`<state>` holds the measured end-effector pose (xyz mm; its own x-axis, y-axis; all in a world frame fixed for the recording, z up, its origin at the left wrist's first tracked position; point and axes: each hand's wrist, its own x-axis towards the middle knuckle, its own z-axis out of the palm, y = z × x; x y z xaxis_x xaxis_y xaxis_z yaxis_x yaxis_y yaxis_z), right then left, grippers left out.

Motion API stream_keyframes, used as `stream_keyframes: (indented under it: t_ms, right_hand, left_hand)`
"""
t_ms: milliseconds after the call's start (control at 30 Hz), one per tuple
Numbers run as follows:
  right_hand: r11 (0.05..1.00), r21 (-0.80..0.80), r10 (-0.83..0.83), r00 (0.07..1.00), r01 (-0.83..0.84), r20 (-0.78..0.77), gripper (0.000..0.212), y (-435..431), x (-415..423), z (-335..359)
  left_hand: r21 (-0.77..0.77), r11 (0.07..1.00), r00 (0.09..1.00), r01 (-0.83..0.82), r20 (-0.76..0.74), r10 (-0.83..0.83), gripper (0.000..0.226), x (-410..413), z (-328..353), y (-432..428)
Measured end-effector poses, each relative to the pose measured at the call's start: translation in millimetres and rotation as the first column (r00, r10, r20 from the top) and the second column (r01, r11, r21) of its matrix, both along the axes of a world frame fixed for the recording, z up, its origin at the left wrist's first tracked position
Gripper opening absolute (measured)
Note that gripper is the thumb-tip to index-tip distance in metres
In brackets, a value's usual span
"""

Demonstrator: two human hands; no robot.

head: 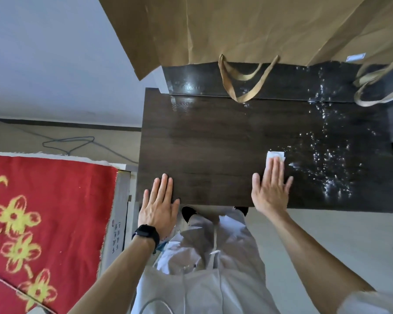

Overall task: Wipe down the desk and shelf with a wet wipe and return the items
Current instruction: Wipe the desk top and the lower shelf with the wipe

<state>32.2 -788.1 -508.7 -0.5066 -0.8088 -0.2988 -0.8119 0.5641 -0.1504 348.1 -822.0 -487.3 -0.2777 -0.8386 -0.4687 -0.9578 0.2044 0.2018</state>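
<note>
Pressing flat on the wet wipe [275,155], the right hand [270,192] lies palm down on the desk [213,141]. Its fingers are straight and slightly spread, and the fingertips cover the near half of the wipe. The wipe is a small white folded square, right of the desk's centre and touching the surface.

The left hand [158,206] rests palm down at the desk's front left corner with fingers straight and close together, holding nothing. A black watch [146,232] sits on that wrist.

Right of the wipe, the desk carries a band of glistening specks [331,162], probably moisture, running from the front edge toward the back. The left portion of the desk looks dull and even.

The shelf [191,81], a glossy dark ledge, runs along the desk's back edge. Above it hangs a brown paper bag [213,30], and its looped handles [241,87] reach down over the shelf to the desk's rear edge.

Left of the desk lies a red cloth [43,211] with yellow flowers, and a thin cable [68,143] lies on the floor beyond it. Below the desk's front edge a black shoe [187,213] shows.
</note>
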Motion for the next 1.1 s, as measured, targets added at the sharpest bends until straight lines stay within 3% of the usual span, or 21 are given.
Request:
stream_keyframes:
  t_ms: [67, 100, 167, 233, 300, 367, 433, 500, 533, 567, 633, 700, 767, 833, 900, 933, 1000, 1067, 1100]
  right_hand:
    - [0.997, -0.039, -0.07, 0.998, 0.069, -0.009, 0.072, -10.3, 17.9, 1.0]
    - [0.998, -0.062, -0.014, 1.0, 0.013, -0.021, 0.072, -14.9, 39.9, 2.0]
    - [0.957, -0.106, 0.273, 0.962, -0.271, 0.005, 0.07, -20.0, 93.6, -0.1]
    - [0.805, -0.12, 0.589, 0.806, -0.581, 0.055, 0.067, -17.8, 132.7, 0.1]
    - [0.71, -0.148, 0.701, 0.711, -0.689, 0.056, 0.064, -24.7, 120.7, -0.9]
    - [0.817, -0.117, 0.568, 0.823, -0.564, -0.006, 0.063, -35.8, 71.7, -6.2]
    - [0.967, -0.036, 0.251, 0.967, -0.252, -0.048, 0.066, -50.6, 8.8, -7.0]
    - [1.0, -0.018, -0.02, 0.999, 0.02, -0.026, 0.07, -59.4, -27.0, -2.0]
    - [0.996, -0.037, -0.077, 0.997, 0.076, -0.028, 0.071, -63.0, -22.4, -0.4]
    - [0.996, -0.066, -0.059, 0.998, 0.057, -0.038, 0.071, -66.5, -5.6, 0.2]
    - [0.979, -0.08, 0.186, 0.982, -0.188, -0.03, 0.068, -64.8, 45.5, -0.8]
    - [0.849, -0.093, 0.525, 0.851, -0.521, 0.026, 0.065, -56.2, 83.8, -3.2]
    - [0.711, -0.115, 0.7, 0.713, -0.693, 0.03, 0.062, -70.9, 68.1, -3.0]
    - [0.766, -0.102, 0.635, 0.772, -0.635, -0.033, 0.061, -90.3, 27.5, -8.8]
    - [0.943, -0.086, 0.316, 0.947, -0.32, -0.06, 0.062, -110.2, -14.1, -10.9]
    - [0.988, -0.072, 0.134, 0.99, -0.136, -0.033, 0.063, -117.5, -26.7, -9.5]
    - [0.992, -0.075, -0.099, 0.994, 0.101, 0.038, 0.067, -130.4, -18.7, -7.0]
    - [0.992, -0.112, -0.054, 0.997, 0.06, 0.056, 0.07, -135.8, 18.6, -1.4]
    - [0.987, -0.122, 0.106, 0.994, -0.101, 0.033, 0.069, -132.7, 39.6, -1.5]
  left_hand:
    - [0.009, 1.0, 1.0, -0.02, 0.002, 0.02, 0.071, -3.7, 0.8, -0.5]
    - [0.012, 1.0, 1.0, -0.025, 0.001, 0.025, 0.071, -4.6, 1.2, 0.2]
    - [0.012, 0.999, 1.0, -0.03, -0.001, 0.03, 0.07, -5.3, 0.9, 0.4]
    - [0.014, 1.0, 1.0, -0.026, 0.003, 0.026, 0.067, -2.9, 0.0, -0.3]
    - [0.014, 1.0, 1.0, -0.017, 0.01, 0.017, 0.064, -0.6, -0.6, -2.0]
    - [0.014, 1.0, 1.0, -0.01, 0.015, 0.009, 0.064, -0.8, 0.9, -4.2]
    - [0.016, 1.0, 1.0, 0.003, 0.023, -0.003, 0.066, -3.8, 3.2, -8.9]
    - [0.012, 1.0, 1.0, 0.011, 0.019, -0.012, 0.068, -9.6, 3.3, -16.3]
    - [0.002, 1.0, 1.0, 0.011, 0.006, -0.011, 0.068, -13.8, 3.1, -21.7]
    - [-0.008, 1.0, 1.0, 0.009, -0.013, -0.009, 0.068, -18.8, 1.8, -27.5]
    - [-0.022, 1.0, 0.999, 0.006, -0.037, -0.007, 0.065, -30.8, -1.6, -40.5]
    - [-0.035, 0.999, 0.999, -0.001, -0.038, -0.001, 0.064, -42.5, -3.4, -54.6]
    - [-0.038, 0.999, 0.999, -0.008, -0.031, 0.007, 0.062, -49.9, -3.8, -69.6]
    - [-0.036, 0.999, 1.0, -0.002, -0.026, 0.001, 0.062, -50.4, -3.7, -79.3]
    - [-0.018, 1.0, 1.0, 0.011, -0.02, -0.011, 0.063, -48.0, -3.2, -82.7]
    - [-0.005, 1.0, 1.0, 0.01, -0.02, -0.01, 0.063, -47.2, -3.0, -82.7]
    - [0.01, 1.0, 1.0, 0.003, -0.022, -0.003, 0.064, -47.6, -1.8, -82.7]
    - [0.024, 1.0, 1.0, 0.0, -0.015, 0.0, 0.064, -49.6, -0.4, -82.5]
    - [0.029, 1.0, 1.0, -0.001, -0.011, 0.001, 0.064, -50.1, 0.5, -83.0]
